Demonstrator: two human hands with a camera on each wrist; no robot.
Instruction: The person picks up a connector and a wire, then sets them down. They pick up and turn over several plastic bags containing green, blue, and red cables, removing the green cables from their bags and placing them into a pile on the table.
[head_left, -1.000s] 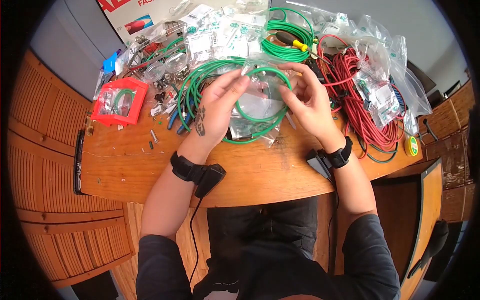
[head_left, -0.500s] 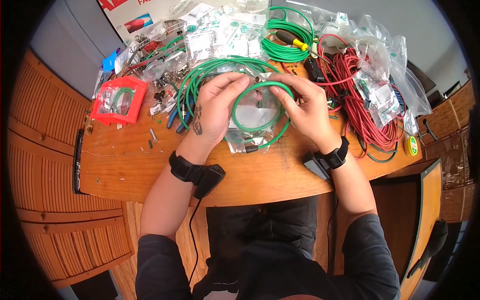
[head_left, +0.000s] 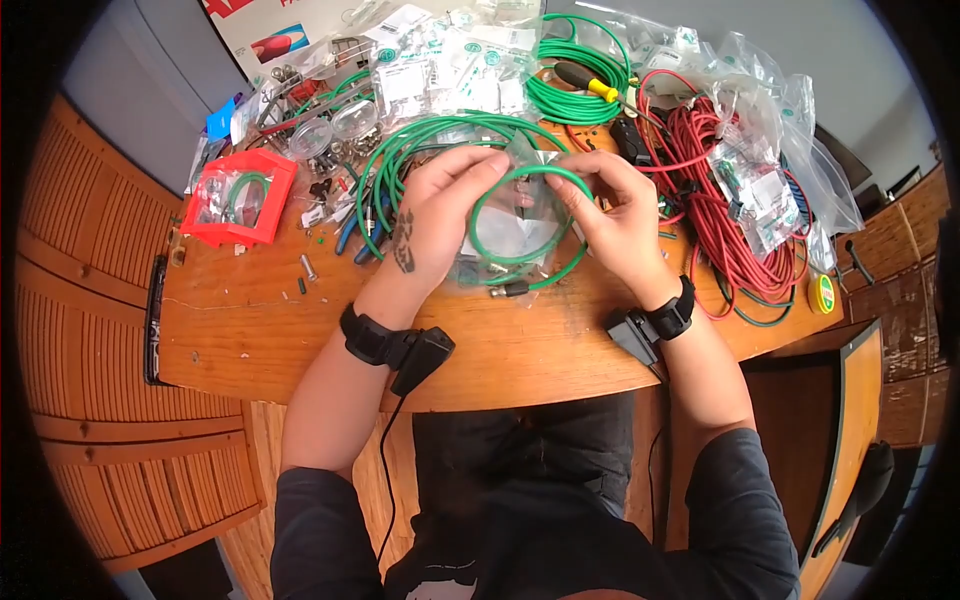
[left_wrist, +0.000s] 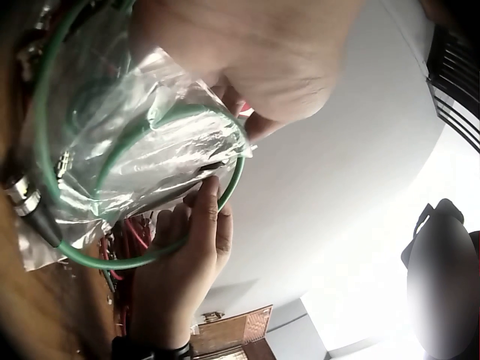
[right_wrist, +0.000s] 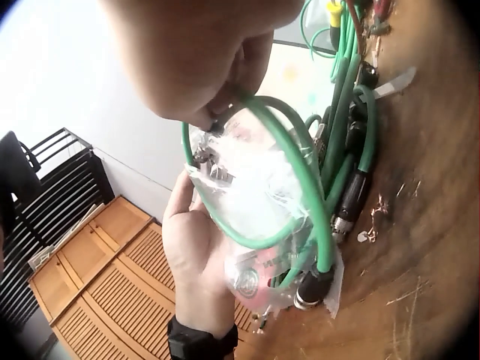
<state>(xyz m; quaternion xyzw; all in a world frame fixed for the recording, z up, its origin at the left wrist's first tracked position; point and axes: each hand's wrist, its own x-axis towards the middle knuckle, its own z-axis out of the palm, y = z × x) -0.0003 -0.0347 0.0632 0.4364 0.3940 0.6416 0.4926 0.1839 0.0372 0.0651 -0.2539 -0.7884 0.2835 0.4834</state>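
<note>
Between both hands is a coiled green cable [head_left: 474, 230], overlapping a clear plastic bag [head_left: 515, 225]. My left hand [head_left: 438, 210] pinches the bag's upper edge at the coil's left side. With thumb and fingers, my right hand [head_left: 622, 222] pinches the cable at the coil's upper right. One cable end, a metal connector with a black sleeve [right_wrist: 313, 286], hangs below the ring; it also shows as a connector [left_wrist: 26, 201] in the left wrist view. Part of the coil appears through the film in both wrist views.
Behind the hands lie more green cables [head_left: 380, 180] and a heap of clear bags [head_left: 450, 75]. A red bin [head_left: 272, 215] stands left, holding a bagged green coil. Red cables [head_left: 735, 235] and a yellow-black screwdriver [head_left: 585, 82] are at right and back.
The ring and bag have come slightly nearer the body. My right thumb and fingers, spread apart earlier, have closed on the cable. The connector end has come into view below the ring.
</note>
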